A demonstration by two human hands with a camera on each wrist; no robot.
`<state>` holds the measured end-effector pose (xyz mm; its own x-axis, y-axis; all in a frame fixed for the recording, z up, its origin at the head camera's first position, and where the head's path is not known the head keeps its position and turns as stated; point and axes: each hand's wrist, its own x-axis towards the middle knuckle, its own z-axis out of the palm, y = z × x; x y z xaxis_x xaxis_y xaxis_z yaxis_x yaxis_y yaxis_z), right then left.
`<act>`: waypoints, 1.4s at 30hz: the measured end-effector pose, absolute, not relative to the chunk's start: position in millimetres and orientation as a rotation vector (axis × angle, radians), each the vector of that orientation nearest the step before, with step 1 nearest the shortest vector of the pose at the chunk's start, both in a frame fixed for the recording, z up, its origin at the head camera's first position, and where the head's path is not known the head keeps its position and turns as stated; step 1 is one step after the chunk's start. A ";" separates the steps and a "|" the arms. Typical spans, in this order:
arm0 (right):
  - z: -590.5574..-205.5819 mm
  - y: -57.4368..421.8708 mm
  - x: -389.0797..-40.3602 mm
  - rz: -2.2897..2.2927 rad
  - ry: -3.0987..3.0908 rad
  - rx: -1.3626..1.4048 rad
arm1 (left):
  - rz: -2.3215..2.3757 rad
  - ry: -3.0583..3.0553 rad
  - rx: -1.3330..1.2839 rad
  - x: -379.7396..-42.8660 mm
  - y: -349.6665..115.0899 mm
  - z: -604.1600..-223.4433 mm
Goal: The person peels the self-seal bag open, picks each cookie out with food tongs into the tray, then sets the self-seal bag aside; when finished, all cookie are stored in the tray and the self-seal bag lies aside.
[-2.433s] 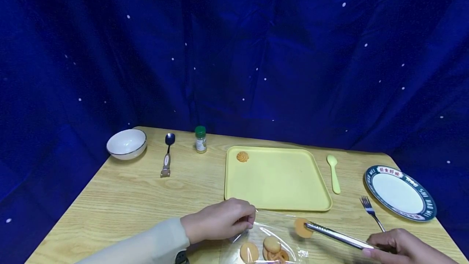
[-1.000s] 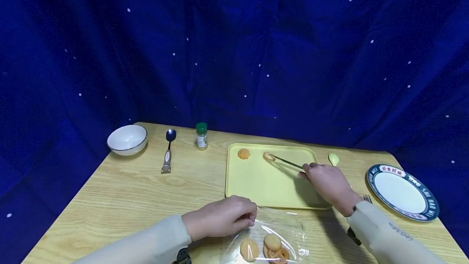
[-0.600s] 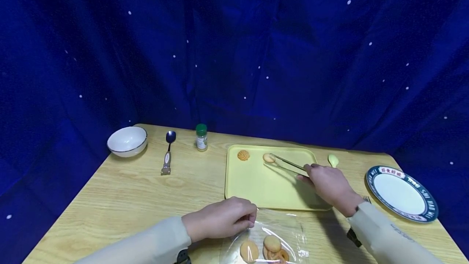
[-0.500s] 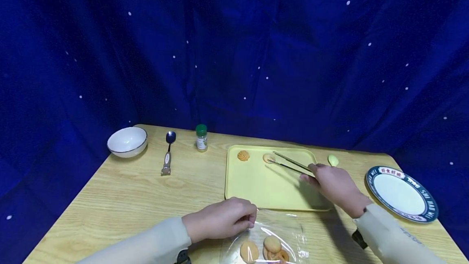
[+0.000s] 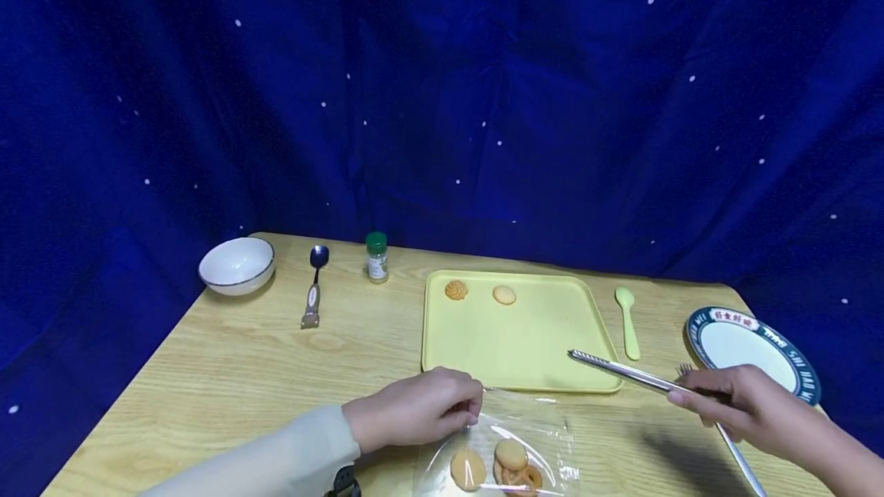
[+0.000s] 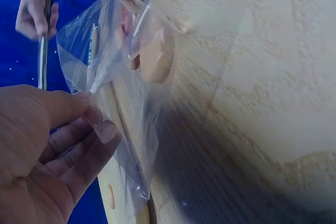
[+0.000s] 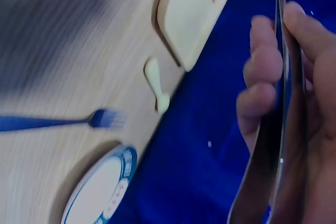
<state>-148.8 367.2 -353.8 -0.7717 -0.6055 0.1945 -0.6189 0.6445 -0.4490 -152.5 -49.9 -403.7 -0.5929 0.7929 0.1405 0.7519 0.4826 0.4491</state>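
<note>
"My tongs (image 5: 625, 371) are drawing back from the pale cookie (image 5: 504, 295), which is now lying near the tray's (image 5: 511, 343) far edge, right of the swirl cookie (image 5: 456, 290) at its far left corner."

"And your hands?"

"My right hand (image 5: 749, 409) is gripping the tongs; my left hand (image 5: 421, 409) is pinching the clear bag (image 5: 486, 437) just off the tray's near edge."

"Working well?"

"I'm judging it best to keep the bag steady and squeeze its cookies (image 5: 468, 470) lightly, since they look crumbly."

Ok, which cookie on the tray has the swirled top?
The left cookie, near the far-left corner of the yellow tray; its top is ridged in a spiral, while the right cookie is smooth.
</note>
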 end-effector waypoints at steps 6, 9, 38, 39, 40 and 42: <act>-358.7 393.0 -128.7 1.113 -3.028 1.176 | 0.752 2.626 1.361 -153.8 -50.6 -405.6; -367.9 392.2 -124.0 1.230 -3.020 1.302 | 0.758 2.623 1.358 -154.0 -50.7 -405.8; -389.1 309.2 -132.8 1.072 -3.199 1.357 | 0.735 2.648 1.380 -152.8 -51.0 -408.5; -389.2 309.0 -132.6 1.066 -3.200 1.358 | 0.732 2.650 1.382 -152.9 -50.9 -408.7; -389.4 308.6 -132.4 1.055 -3.195 1.367 | 0.729 2.654 1.385 -152.9 -50.8 -408.9; -389.5 308.0 -132.4 1.070 -3.194 1.380 | 0.722 2.660 1.387 -153.0 -50.5 -409.1</act>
